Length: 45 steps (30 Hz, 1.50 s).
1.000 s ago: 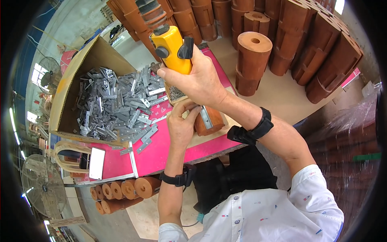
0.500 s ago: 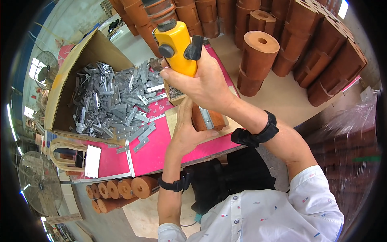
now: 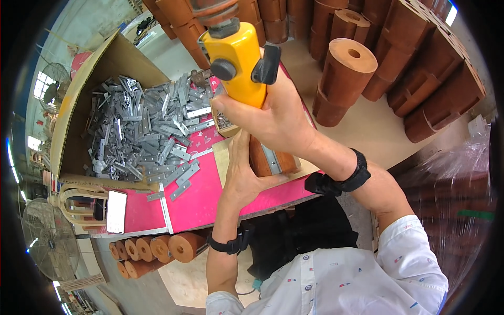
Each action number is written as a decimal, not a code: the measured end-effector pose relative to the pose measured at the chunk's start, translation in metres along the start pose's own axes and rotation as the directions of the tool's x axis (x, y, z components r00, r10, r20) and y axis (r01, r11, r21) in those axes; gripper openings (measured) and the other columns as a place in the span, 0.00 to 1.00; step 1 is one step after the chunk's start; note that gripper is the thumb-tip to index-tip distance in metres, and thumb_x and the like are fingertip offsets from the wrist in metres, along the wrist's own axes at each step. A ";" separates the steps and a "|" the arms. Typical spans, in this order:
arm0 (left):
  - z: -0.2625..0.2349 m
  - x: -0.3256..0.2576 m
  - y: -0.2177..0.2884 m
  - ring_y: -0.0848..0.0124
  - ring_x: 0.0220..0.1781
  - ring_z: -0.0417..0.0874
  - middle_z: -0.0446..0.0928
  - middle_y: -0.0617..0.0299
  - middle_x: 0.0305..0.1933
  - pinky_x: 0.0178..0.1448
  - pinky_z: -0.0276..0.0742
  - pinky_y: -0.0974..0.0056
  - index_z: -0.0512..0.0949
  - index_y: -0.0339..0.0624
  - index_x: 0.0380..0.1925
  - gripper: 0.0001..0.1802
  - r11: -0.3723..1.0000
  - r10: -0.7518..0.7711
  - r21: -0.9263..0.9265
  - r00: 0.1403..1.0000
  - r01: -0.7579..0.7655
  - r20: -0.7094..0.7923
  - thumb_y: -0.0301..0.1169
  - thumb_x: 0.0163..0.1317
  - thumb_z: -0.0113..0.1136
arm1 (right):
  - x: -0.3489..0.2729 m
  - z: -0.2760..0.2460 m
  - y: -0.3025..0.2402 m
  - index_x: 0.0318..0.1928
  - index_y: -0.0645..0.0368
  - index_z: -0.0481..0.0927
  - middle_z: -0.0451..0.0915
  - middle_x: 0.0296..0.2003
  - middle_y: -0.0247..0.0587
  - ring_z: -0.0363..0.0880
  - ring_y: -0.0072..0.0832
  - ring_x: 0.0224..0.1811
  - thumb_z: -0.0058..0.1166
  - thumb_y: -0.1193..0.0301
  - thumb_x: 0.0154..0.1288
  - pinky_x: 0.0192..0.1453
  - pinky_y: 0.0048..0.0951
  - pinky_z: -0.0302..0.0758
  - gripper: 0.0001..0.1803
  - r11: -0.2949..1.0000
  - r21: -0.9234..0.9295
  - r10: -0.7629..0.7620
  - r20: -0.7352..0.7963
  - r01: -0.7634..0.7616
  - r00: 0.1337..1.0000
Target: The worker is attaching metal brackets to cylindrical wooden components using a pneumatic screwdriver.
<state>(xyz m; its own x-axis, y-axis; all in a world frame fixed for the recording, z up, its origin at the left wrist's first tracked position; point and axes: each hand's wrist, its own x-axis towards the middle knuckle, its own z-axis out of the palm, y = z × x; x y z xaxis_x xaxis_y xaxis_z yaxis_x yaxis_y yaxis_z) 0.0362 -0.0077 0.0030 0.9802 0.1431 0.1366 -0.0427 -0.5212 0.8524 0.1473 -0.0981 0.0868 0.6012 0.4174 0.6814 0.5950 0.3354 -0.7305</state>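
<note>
While a phone (image 3: 116, 211) lies well L of the L fingers (image 3: 240, 149), a carton (image 3: 68, 134) past it spills metal strips (image 3: 139, 131) toward them. L hand (image 3: 241, 177) has thumb & fingers clamped on the block (image 3: 289, 161), at its L side & near end; fingertips hidden, can't tell how they sit. Tray (image 3: 230, 130) w/ small metal bits is just beside the L fingers. Tool (image 3: 241, 65) is above them, long axis slanting, top end aimed up-L, lower end hidden behind R hand (image 3: 281, 113), whose fingers are clamped round it. Block lies on its side btwn L fingers & R wrist, long axis running away from the shirt (image 3: 336, 273), near end pointing back, slightly R; a strip (image 3: 271, 158) on top follows the same line. Cylinders (image 3: 346, 79) stand upright, R of the R fingers.
</note>
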 end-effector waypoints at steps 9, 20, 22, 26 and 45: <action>-0.001 -0.001 -0.001 0.55 0.68 0.60 0.60 0.54 0.65 0.71 0.57 0.54 0.54 0.44 0.68 0.62 1.000 0.019 -0.004 1.000 -0.019 -0.013 0.39 0.31 0.81 | -0.005 0.001 0.006 0.48 0.63 0.65 0.79 0.31 0.47 0.82 0.37 0.30 0.63 0.70 0.56 0.36 0.34 0.76 0.24 0.994 0.105 0.030 0.020 -0.032 0.999; -0.046 0.061 -0.013 0.53 0.49 0.81 0.79 0.47 0.46 0.50 0.74 0.57 0.76 0.37 0.47 0.15 0.980 0.066 0.191 0.995 -0.051 -0.072 0.33 0.63 0.57 | -0.002 0.005 0.006 0.46 0.62 0.66 0.79 0.32 0.48 0.81 0.44 0.34 0.64 0.67 0.54 0.40 0.38 0.75 0.25 1.000 0.021 0.014 -0.074 -0.013 0.997; -0.051 0.077 -0.024 0.53 0.48 0.82 0.80 0.47 0.44 0.49 0.74 0.57 0.77 0.37 0.46 0.15 0.973 0.172 0.175 0.979 -0.151 -0.109 0.34 0.64 0.56 | -0.002 0.005 0.006 0.46 0.62 0.66 0.79 0.32 0.48 0.81 0.44 0.35 0.64 0.67 0.54 0.41 0.38 0.75 0.24 1.000 0.020 0.003 -0.084 -0.001 0.996; -0.040 0.097 -0.023 0.53 0.47 0.82 0.81 0.49 0.43 0.48 0.74 0.57 0.76 0.38 0.47 0.16 0.981 0.188 -0.003 0.960 -0.193 -0.206 0.38 0.66 0.53 | -0.006 0.008 0.002 0.46 0.62 0.67 0.79 0.34 0.48 0.81 0.44 0.36 0.64 0.66 0.54 0.42 0.38 0.75 0.24 0.999 0.024 0.039 -0.085 -0.037 0.996; -0.019 0.116 -0.025 0.56 0.46 0.83 0.82 0.50 0.42 0.47 0.75 0.59 0.76 0.37 0.47 0.16 0.960 0.276 0.045 0.909 -0.276 -0.313 0.37 0.66 0.53 | -0.010 0.005 -0.007 0.49 0.63 0.72 0.77 0.41 0.37 0.75 0.23 0.43 0.64 0.69 0.58 0.50 0.29 0.72 0.21 0.993 -0.028 0.112 -0.087 -0.115 0.990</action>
<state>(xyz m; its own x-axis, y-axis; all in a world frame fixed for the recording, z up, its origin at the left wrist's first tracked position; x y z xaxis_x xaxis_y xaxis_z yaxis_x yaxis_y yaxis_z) 0.1468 0.0382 0.0074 0.8188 0.2498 0.5170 -0.3026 -0.5774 0.7583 0.1342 -0.1004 0.0850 0.7083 0.3771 0.5968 0.5368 0.2614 -0.8022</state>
